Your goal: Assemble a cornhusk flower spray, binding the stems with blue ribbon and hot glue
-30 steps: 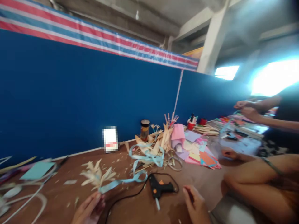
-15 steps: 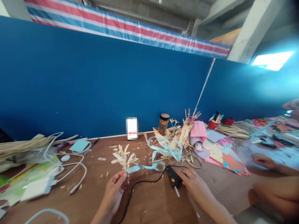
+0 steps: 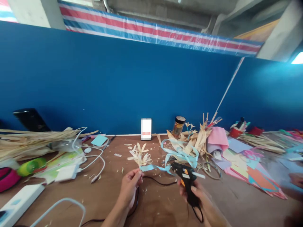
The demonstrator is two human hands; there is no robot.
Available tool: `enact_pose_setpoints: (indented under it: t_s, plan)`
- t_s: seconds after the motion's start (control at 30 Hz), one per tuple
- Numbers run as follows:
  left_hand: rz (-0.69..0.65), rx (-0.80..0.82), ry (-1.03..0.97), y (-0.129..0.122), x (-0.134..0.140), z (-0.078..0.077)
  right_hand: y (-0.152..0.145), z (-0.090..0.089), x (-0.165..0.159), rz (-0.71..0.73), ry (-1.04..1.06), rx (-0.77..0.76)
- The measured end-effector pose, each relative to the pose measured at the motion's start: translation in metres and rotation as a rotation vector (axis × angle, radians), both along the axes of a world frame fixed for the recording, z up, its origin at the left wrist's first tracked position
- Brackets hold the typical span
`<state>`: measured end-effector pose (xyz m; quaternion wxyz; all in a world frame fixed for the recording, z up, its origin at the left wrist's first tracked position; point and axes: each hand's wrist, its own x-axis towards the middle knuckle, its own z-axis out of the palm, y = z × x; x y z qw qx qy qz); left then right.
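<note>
While the left hand [image 3: 131,186] pinches a pale flower [image 3: 139,154], the right hand [image 3: 193,190] grips a black glue gun [image 3: 189,183]

One flower, with narrow petals like dried husk, rises just above the left fingertips; thumb and fingers press together at its base, where a light-blue ribbon [image 3: 152,167] begins. The ribbon runs from there toward the gun's nozzle, with more loops lying over a heap of dry husks [image 3: 203,138] beyond the right hand.

The one glue gun sits in the right hand, fingers curled around its handle, nozzle pointing left, a single whitish glue stick [image 3: 199,175] jutting from its back. Whether the trigger is squeezed, I cannot tell. A black cord [image 3: 156,181] lies between the hands on the brown table [image 3: 163,201].

Beyond the right hand stand one dark-lidded jar [image 3: 178,128] and, farther right, two red containers [image 3: 235,132]. One white power strip [image 3: 22,201] lies well left of the left hand. Part of another person's hand [image 3: 297,179] shows far to the right.

A pale label [image 3: 186,176] on the gun is too small to read; one white rectangle [image 3: 146,129] beyond the flower is blurred into blocks.
</note>
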<state>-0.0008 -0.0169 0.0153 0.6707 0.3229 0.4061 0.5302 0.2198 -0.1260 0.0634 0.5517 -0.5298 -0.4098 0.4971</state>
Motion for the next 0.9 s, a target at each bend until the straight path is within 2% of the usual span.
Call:
enact_pose_setpoints:
  t_s: [0.17, 0.43, 0.63, 0.77, 0.9]
  plan:
    - [0.045, 0.024, 0.079, -0.001, 0.0, 0.001, 0.01, -0.018, -0.023, -0.015, -0.049, 0.029]
    - [0.048, 0.046, 0.08, -0.001, 0.002, 0.004, 0.018, -0.012, -0.06, 0.117, -0.096, 0.023]
    - [0.053, 0.064, 0.064, -0.004, 0.003, 0.005, 0.031, -0.024, -0.073, 0.23, -0.239, 0.069]
    - [0.066, 0.047, 0.073, -0.002, 0.004, 0.005, 0.037, -0.029, -0.074, 0.185, -0.355, 0.101]
    - [0.085, 0.057, 0.116, 0.001, 0.003, 0.002, 0.039, -0.026, -0.075, 0.141, -0.39, 0.055]
